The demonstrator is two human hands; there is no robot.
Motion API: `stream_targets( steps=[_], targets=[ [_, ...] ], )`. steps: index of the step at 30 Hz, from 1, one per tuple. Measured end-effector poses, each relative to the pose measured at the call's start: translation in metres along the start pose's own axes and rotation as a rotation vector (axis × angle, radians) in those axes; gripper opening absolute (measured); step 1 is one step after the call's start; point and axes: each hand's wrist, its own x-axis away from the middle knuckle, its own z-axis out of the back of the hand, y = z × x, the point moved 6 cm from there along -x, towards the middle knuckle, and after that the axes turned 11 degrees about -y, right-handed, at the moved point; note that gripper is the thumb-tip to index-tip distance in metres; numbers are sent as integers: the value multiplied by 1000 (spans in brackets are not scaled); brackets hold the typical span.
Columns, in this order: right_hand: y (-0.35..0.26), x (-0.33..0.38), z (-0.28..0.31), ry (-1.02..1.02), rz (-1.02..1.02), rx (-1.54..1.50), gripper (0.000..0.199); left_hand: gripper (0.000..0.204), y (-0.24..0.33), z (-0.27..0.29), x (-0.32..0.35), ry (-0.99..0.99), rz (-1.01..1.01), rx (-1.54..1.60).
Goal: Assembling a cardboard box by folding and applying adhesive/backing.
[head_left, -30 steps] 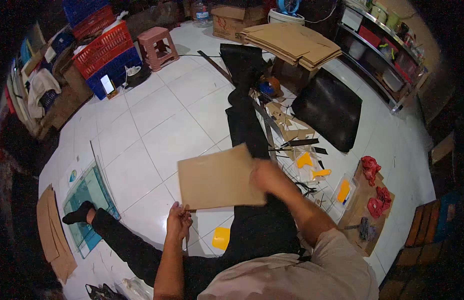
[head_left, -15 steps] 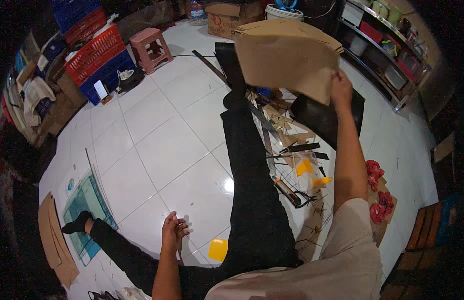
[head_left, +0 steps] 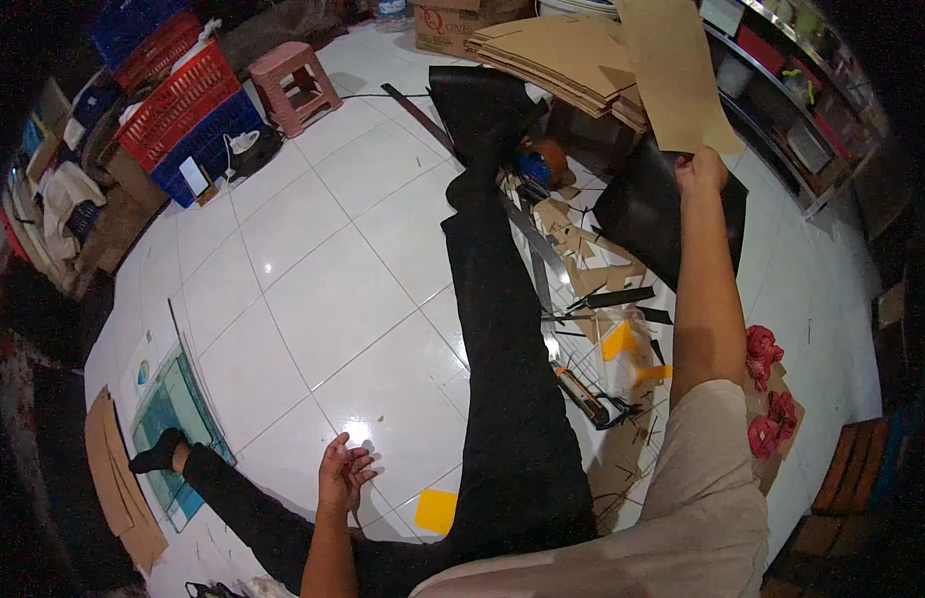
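The white tiled floor (head_left: 313, 289) fills most of the frame, with the person's black-trousered legs stretched across it, one running from lower centre up to the top centre. A stack of flat brown cardboard sheets (head_left: 557, 50) lies at the top centre, and a black sheet of material (head_left: 642, 214) rests on the floor just below and right of it. A red plastic crate (head_left: 178, 100) sits on a blue crate in the upper left, beside a pink plastic stool (head_left: 295, 85).

The flat tan cardboard sheet (head_left: 677, 75) is held up in the upper right of the frame, its long axis running up and down, slightly tilted. The right hand (head_left: 702, 171), at the end of an outstretched arm, grips its lower edge with fingers closed. The sheet rises directly above that hand, over the stack.

The left hand (head_left: 341, 476) rests open on the floor at the lower centre, well apart from the sheet, holding nothing. A small yellow square piece (head_left: 436, 510) lies just to its right. An orange-handled utility knife (head_left: 582, 391) lies among offcuts right of the leg.
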Motion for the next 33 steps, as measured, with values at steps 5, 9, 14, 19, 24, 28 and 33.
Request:
stream_targets(
  steps=[5, 9, 14, 19, 24, 28, 33],
  targets=[
    [4, -7, 12, 51, -41, 253, 15, 66, 4, -2, 1, -18, 27, -37],
    [-1, -35, 14, -107, 131, 770, 18, 68, 1, 3, 1, -45, 10, 13],
    [-15, -89, 26, -35, 329, 893, 33, 64, -3, 1, -8, -85, 28, 71],
    [-14, -91, -4, -12, 362, 1152, 44, 56, 4, 10, 7, -12, 2, 122],
    [-37, -165, 21, 10, 156, 763, 22, 51, -8, 2, -12, -93, 41, 142],
    [5, -113, -4, 79, -50, 594, 12, 54, 3, 7, 4, -28, 30, 127],
    [2, -107, -11, 158, -63, 365, 7, 51, 1, 3, -3, -50, 41, 138]
  ],
)
